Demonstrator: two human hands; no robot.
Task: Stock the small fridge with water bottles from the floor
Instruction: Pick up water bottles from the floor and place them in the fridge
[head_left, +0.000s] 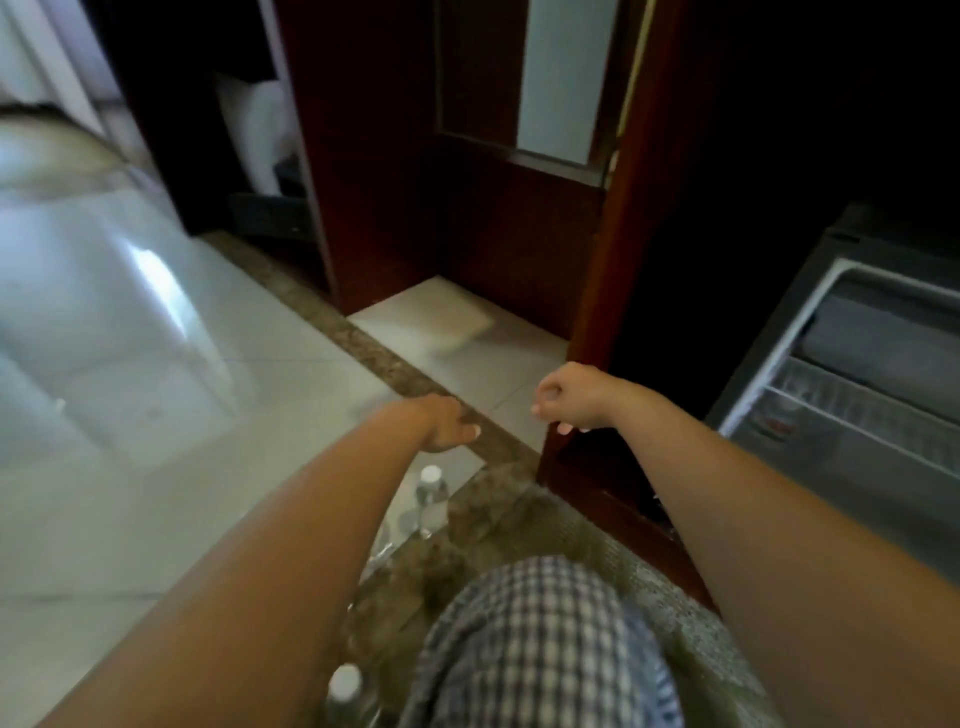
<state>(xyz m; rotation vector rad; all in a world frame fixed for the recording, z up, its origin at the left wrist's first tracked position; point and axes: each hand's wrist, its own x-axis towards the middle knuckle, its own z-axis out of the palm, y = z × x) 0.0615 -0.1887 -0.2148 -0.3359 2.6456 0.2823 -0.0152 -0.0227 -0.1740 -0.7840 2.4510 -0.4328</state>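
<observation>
A clear water bottle with a white cap stands on the floor just below my left hand. A second bottle's white cap shows at the bottom edge, partly behind my left forearm. My left hand hangs above the first bottle with fingers loosely curled, holding nothing. My right hand hovers empty with curled fingers in front of the wooden cabinet post. The small fridge stands open at the right, its wire shelf visible.
Pale floor tiles with a brown stone border strip spread to the left. A dark wooden cabinet with a frosted panel rises ahead. My checked clothing fills the bottom centre. The image is motion-blurred.
</observation>
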